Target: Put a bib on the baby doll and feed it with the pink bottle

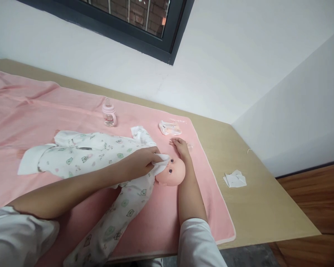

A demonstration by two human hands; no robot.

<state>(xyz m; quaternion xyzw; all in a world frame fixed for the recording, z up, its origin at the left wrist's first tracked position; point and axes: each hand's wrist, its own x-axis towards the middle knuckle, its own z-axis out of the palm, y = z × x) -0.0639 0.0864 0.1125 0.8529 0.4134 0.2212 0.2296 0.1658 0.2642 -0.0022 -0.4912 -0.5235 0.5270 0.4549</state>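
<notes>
A baby doll [176, 174] lies on its back on a pink blanket [161, 215], dressed in a white suit [100, 155] with green and pink animal prints. My left hand [141, 162] reaches across its chest and pinches a white wipe [161, 162], pressed against the lower part of the doll's face. The mouth is hidden under the wipe. My right hand [180, 146] rests on the blanket beside the doll's head, fingers stretched out and holding nothing. Its forearm passes close by the crown of the head.
A soft pack of wipes [169, 128] lies just beyond my right hand. Farther left stands a baby bottle [109, 115] with a pink handle. One crumpled white tissue [235, 179] is on the wooden table [256, 207] at the right. A wall and window frame [156, 48] border the back.
</notes>
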